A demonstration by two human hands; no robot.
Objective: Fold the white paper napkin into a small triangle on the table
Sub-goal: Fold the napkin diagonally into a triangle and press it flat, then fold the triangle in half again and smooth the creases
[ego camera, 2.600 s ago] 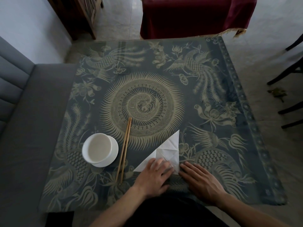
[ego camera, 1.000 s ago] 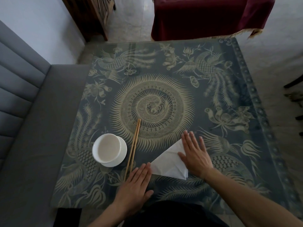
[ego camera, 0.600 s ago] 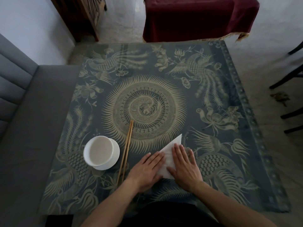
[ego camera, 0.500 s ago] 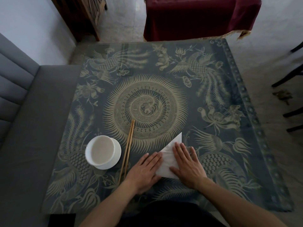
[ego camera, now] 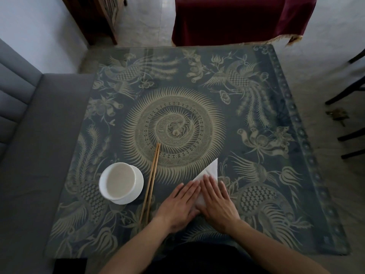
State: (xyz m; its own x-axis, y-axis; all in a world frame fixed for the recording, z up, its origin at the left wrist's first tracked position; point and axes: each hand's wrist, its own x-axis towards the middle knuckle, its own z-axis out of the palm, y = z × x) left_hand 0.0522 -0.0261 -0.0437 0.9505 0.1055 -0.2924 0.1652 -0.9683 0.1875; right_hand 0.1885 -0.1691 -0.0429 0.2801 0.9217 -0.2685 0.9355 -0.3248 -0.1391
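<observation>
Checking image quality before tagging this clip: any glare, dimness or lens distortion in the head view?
Head view: dim, flat light; the white napkin and bowl stand out. Faint reflections streak the table at its far edge. Wide-angle bowing bends the table's sides. Both hands, left and right, look sharp.

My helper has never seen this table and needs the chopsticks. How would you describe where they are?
On the patterned table, look at the near left, beside the white bowl. The chopsticks lie just right of it, between the bowl and the left hand. They are the only thin wooden sticks.
</observation>
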